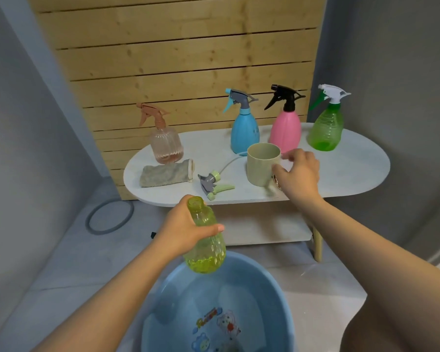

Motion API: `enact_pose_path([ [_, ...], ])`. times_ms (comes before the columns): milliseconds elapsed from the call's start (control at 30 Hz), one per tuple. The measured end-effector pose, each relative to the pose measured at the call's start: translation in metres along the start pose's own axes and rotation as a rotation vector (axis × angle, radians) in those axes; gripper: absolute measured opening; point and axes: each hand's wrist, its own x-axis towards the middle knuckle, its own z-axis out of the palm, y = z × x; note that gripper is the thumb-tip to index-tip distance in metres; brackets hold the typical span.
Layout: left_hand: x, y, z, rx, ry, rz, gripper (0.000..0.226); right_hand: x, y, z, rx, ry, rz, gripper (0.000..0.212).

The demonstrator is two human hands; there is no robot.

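Observation:
My left hand (186, 224) grips a yellow-green transparent bottle (207, 245) round its neck, with its top off and a little liquid in the bottom. It hangs tilted over a blue basin (163, 301) on the floor. My right hand (300, 171) is at the right side of a beige cup (261, 166) on the white oval table (346, 171); its fingers curl at the cup's handle, which the hand hides. The bottle's spray head (212, 184) with its tube lies on the table left of the cup.
On the table stand a peach spray bottle (165, 143), a blue one (244, 130), a pink one (286, 128) and a green one (327, 128). A grey cloth (165, 172) lies at the left. A wooden slat panel stands behind. A grey ring (109, 217) lies on the floor.

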Motion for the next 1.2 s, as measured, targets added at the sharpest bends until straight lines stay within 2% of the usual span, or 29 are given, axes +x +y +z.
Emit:
enact_pose_path([
  [33,0.002,0.001,-0.002,-0.009,0.002,0.003,0.054,-0.006,-0.007,-0.003,0.074,-0.08,-0.055,0.017],
  [67,0.003,0.002,-0.003,-0.015,0.004,0.006,0.054,-0.016,-0.014,-0.005,0.164,-0.233,-0.053,0.014],
  [133,0.006,0.005,-0.006,-0.014,0.01,0.017,0.054,-0.035,-0.026,-0.006,0.286,-0.604,-0.01,0.025],
  [233,0.009,0.011,-0.01,-0.023,0.019,0.05,0.055,-0.057,-0.031,0.007,0.348,-1.044,-0.054,0.069],
  [300,0.012,0.013,-0.011,-0.014,0.011,0.074,0.053,-0.067,-0.031,0.02,0.31,-1.178,-0.103,0.094],
  [367,0.014,0.015,-0.012,-0.007,0.001,0.09,0.052,-0.077,-0.03,0.034,0.274,-1.16,-0.126,0.105],
  [467,0.017,0.015,-0.014,-0.037,-0.019,0.096,0.055,-0.087,-0.026,0.049,0.347,-1.047,-0.095,0.111],
  [600,0.015,0.018,-0.014,-0.05,-0.05,0.099,0.055,-0.095,-0.019,0.063,0.432,-0.931,-0.103,0.108],
  [700,0.014,0.024,-0.013,-0.035,-0.055,0.12,0.057,-0.095,-0.018,0.064,0.441,-0.872,-0.113,0.097],
  [867,0.017,0.031,-0.012,-0.014,-0.057,0.137,0.073,-0.092,-0.021,0.055,0.424,-0.782,-0.116,0.089],
  [967,0.023,0.033,-0.017,-0.068,-0.171,0.151,0.088,-0.088,-0.019,0.05,0.411,-0.768,-0.118,0.086],
  [1100,0.038,0.026,-0.03,-0.265,-0.362,0.147,0.091,-0.084,-0.014,0.046,0.418,-0.744,-0.083,0.084],
  [1167,0.049,0.021,-0.03,-0.351,-0.315,0.108,0.086,-0.083,-0.012,0.044,0.408,-0.737,-0.077,0.082],
  [1200,0.055,0.019,-0.028,-0.379,-0.265,0.075,0.074,-0.083,-0.011,0.042,0.401,-0.737,-0.076,0.08],
])
